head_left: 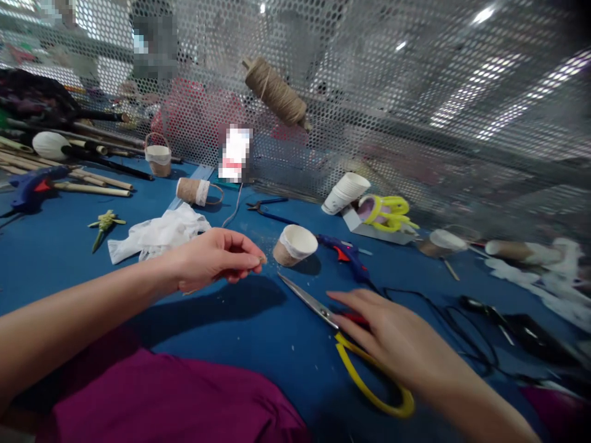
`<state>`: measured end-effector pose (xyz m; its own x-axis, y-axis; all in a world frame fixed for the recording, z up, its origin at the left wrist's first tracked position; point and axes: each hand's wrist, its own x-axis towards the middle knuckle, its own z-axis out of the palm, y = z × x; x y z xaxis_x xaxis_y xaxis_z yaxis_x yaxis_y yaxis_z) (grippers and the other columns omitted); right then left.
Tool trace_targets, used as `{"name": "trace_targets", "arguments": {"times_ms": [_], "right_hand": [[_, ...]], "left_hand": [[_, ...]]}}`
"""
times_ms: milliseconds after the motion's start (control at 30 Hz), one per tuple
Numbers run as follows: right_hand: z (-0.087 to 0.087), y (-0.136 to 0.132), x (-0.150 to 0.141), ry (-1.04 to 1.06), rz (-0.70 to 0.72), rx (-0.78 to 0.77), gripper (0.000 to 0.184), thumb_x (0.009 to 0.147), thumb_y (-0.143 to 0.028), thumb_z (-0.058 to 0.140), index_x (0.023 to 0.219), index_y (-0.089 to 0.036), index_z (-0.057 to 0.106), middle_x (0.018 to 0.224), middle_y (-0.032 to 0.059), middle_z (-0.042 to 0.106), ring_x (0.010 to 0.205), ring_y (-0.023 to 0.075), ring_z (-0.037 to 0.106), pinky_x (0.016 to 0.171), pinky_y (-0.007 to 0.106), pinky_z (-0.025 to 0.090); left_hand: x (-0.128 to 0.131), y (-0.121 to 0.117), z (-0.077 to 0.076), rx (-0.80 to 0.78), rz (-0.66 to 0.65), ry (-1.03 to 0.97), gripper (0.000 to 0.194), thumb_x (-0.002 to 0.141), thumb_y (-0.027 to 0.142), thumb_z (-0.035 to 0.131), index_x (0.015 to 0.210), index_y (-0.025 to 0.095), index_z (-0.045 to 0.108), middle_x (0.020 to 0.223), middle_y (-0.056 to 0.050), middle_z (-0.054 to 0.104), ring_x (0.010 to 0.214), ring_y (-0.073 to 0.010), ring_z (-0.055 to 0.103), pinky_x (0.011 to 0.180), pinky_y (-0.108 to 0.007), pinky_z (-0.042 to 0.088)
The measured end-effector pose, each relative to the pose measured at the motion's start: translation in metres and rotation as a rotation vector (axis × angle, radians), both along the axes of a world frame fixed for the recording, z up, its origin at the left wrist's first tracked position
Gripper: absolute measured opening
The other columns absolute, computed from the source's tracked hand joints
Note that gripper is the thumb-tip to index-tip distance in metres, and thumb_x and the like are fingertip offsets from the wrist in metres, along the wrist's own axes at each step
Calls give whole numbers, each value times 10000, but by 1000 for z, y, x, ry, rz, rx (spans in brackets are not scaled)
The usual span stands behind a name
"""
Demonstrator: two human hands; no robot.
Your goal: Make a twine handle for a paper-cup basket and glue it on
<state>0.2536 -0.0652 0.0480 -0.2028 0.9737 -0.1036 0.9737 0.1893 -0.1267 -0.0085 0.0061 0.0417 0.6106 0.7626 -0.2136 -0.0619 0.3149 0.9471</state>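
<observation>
My left hand (221, 255) is closed in a pinch above the table, with a small bit of brown twine (263, 260) at its fingertips. My right hand (378, 332) reaches over a pair of scissors (318, 307) with yellow handles, its fingers stretched out and slightly blurred. The scissors lie on the table, blades pointing toward the left hand; whether the fingers touch them I cannot tell. Just beyond stands a paper cup (290, 249) wrapped in brown twine, with a white lace band below its rim.
A blue glue gun (346, 255) lies right of the cup, its cord running right. Behind are pliers (272, 209), stacked paper cups (346, 192) and a twine spool (277, 92) on the mesh screen. White lace (164, 234) and twine-wrapped baskets (191, 191) are at left.
</observation>
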Motion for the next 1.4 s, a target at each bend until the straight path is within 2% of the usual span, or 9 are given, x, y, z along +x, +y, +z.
{"name": "trace_targets", "arguments": {"times_ms": [67, 200, 400, 533, 667, 767, 1033, 1300, 1400], "right_hand": [[11, 4, -24, 283, 146, 156, 279, 837, -328, 504, 1051, -199, 630, 981, 92, 656, 863, 213, 623, 754, 344, 493], [16, 12, -66, 600, 370, 206, 201, 815, -230, 579, 1012, -203, 608, 957, 51, 633, 834, 144, 593, 692, 257, 497], [6, 18, -78, 631, 456, 291, 97, 837, -126, 529, 877, -167, 608, 829, 42, 629, 786, 121, 582, 705, 253, 474], [1, 17, -76, 448, 472, 313, 131, 871, -147, 459, 859, -151, 589, 825, 64, 626, 756, 141, 578, 676, 270, 470], [-7, 15, -81, 175, 455, 322, 214, 881, -133, 373, 834, -115, 582, 794, 95, 600, 695, 165, 545, 597, 285, 449], [-10, 15, -83, 123, 434, 328, 206, 872, -130, 364, 806, -106, 557, 785, 102, 569, 661, 165, 508, 556, 286, 422], [-5, 17, -83, 447, 264, 131, 122, 841, -139, 435, 727, -170, 464, 704, 9, 485, 565, 101, 403, 514, 233, 346], [-4, 19, -86, 732, 16, -221, 133, 846, -221, 437, 724, -180, 470, 571, -50, 445, 499, 85, 440, 469, 221, 346], [-4, 20, -86, 781, -23, -274, 121, 848, -223, 426, 741, -178, 460, 566, -59, 440, 462, 75, 442, 436, 211, 349]], "left_hand": [[2, -6, 2, 18, -55, 30, 42, 732, 155, 620, 733, 113, 618, 553, 46, 542, 476, -41, 441, 467, -176, 320], [5, -13, 3, 24, -115, 74, 40, 714, 152, 619, 702, 115, 609, 560, 46, 535, 507, -53, 453, 477, -179, 326], [7, -14, -1, 47, -147, 133, 64, 704, 183, 611, 686, 124, 593, 530, 55, 505, 502, -64, 432, 476, -187, 323], [9, -12, -6, 104, -147, 190, 72, 699, 200, 599, 685, 129, 594, 515, 61, 484, 486, -66, 411, 467, -190, 312], [10, -11, -12, 165, -150, 245, 94, 703, 215, 588, 652, 138, 568, 514, 66, 461, 473, -65, 395, 460, -193, 305], [11, -12, -13, 207, -153, 293, 87, 717, 209, 571, 670, 136, 566, 528, 63, 463, 472, -66, 388, 460, -195, 310], [11, -12, -6, 322, -158, 342, 72, 732, 200, 558, 702, 135, 568, 543, 60, 468, 479, -65, 388, 451, -181, 307], [11, -13, -7, 307, -181, 383, 101, 751, 219, 543, 737, 125, 576, 562, 54, 466, 494, -66, 368, 452, -183, 284], [11, -13, -8, 304, -165, 400, 119, 748, 237, 552, 755, 124, 586, 565, 56, 452, 497, -66, 351, 449, -185, 267]]}}
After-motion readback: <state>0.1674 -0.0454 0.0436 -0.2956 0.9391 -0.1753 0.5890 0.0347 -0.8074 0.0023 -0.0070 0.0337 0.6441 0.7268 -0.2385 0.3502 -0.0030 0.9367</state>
